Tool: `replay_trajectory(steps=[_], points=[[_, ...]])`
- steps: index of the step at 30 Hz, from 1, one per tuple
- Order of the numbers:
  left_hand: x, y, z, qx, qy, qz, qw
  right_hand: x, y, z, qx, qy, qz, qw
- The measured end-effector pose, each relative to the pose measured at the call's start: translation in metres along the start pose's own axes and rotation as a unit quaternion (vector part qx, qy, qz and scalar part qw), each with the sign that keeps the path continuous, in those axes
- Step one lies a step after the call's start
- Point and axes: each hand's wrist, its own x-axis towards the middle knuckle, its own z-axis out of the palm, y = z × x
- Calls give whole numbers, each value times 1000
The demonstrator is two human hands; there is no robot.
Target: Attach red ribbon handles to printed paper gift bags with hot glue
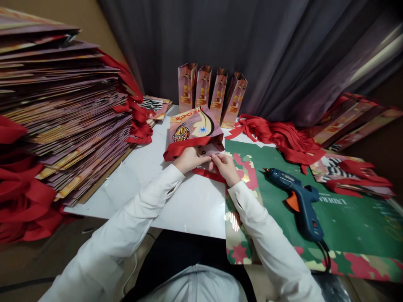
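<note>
A printed paper bag (192, 123) with a butterfly on its side lies on the white table, its mouth toward me. A red ribbon (176, 149) crosses the bag near the mouth, and another piece of ribbon hangs below my hands. My left hand (189, 160) is closed on the bag's mouth edge, with some fingers hidden by the bag. Close beside it, my right hand (226, 167) pinches the same edge, thumb against fingertips. Whether a ribbon end is between the fingers, I cannot make out.
Tall stacks of flat bags (85, 117) and red ribbons (28, 188) stand at left. Several upright bags (203, 88) line the back. A blue glue gun (296, 199) lies on a green board (283, 243) at right, below a ribbon heap (289, 136).
</note>
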Motion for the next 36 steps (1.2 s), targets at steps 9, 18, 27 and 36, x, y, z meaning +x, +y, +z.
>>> replay_trajectory(steps=[9, 18, 27, 36], points=[[1, -6, 1, 0, 19, -4, 1000, -1, -2, 3, 37, 5, 12, 999], [0, -4, 0, 26, 14, 0, 1000, -3, 6, 13, 30, 108, 24, 993], [0, -7, 2, 35, 28, 19, 999, 0, 9, 18, 95, 45, -9, 994], [2, -12, 6, 19, 13, 46, 999, 6, 12, 6, 96, -33, -52, 993]])
